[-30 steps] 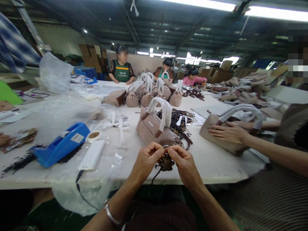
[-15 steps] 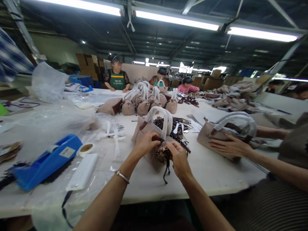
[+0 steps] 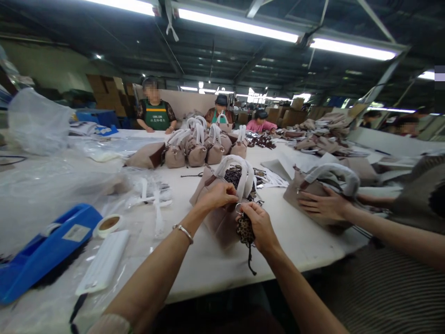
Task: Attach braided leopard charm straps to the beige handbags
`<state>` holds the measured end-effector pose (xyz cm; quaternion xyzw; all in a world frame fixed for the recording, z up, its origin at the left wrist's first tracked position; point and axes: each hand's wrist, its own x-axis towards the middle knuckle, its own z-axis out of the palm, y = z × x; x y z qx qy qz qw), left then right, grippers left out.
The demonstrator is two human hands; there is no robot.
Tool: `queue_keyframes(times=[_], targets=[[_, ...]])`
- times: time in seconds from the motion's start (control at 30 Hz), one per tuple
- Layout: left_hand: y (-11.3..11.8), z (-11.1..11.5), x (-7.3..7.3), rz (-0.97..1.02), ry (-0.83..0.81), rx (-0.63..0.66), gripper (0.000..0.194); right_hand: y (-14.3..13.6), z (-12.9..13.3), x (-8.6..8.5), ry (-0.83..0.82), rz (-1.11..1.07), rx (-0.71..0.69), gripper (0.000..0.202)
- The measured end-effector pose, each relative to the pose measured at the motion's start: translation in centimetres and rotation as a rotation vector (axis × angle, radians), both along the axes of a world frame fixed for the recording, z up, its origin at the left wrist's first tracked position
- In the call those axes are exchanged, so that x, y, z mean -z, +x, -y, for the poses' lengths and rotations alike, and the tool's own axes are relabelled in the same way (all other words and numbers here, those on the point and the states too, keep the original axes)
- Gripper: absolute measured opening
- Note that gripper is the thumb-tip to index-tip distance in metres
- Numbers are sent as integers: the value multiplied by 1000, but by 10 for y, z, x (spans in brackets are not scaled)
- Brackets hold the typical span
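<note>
A beige handbag (image 3: 222,229) with white-wrapped handles (image 3: 246,178) stands on the table in front of me. My right hand (image 3: 260,226) pinches a leopard-print charm (image 3: 245,230) with a metal ring (image 3: 238,208) at its top and a dark cord hanging below. The ring is in front of the bag's upper side. My left hand (image 3: 219,195), with a bracelet at the wrist, is closed by the foot of the handles, its fingertips close to the ring. What those fingers pinch is hidden. Behind the handles lies a pile of dark beaded cords (image 3: 233,175).
To the left are a blue tape dispenser (image 3: 52,250), a tape roll (image 3: 108,226), a white power strip (image 3: 103,262) and plastic film. At right a co-worker's hand (image 3: 325,206) rests on another handbag (image 3: 299,185). Several finished-looking bags (image 3: 197,153) stand farther back; people sit beyond.
My right hand has moved slightly down with the charm, whose ring now shows more clearly. The left hand stays by the handles. The view has turned a little to the right.
</note>
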<state>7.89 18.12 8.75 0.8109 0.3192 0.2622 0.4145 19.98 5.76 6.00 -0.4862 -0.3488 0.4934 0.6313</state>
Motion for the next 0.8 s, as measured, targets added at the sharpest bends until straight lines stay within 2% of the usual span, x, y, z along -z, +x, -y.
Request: queue_keyframes(times=[0.13,0.27,0.33,0.43,0.53,0.67,0.73,0.8], targets=[[12,13,-2,-42,-12,79,18,0,-3,6,19,12,-1,31],[31,15,5,-121,44,5,38,9,4,18,20,64,-72,33],[43,9,9,-165,109,-43,41,18,11,24,-5,105,-82,34],[59,2,18,-268,192,-53,42,35,19,35,-33,58,-14,34],[68,2,29,-362,244,-40,51,55,20,47,-25,-77,154,32],[58,12,40,-417,304,-48,53,81,14,60,30,-197,418,32],[44,20,44,-440,314,-61,51,90,11,61,52,-229,476,33],[26,29,48,-450,308,-83,49,93,8,58,73,-256,473,34]])
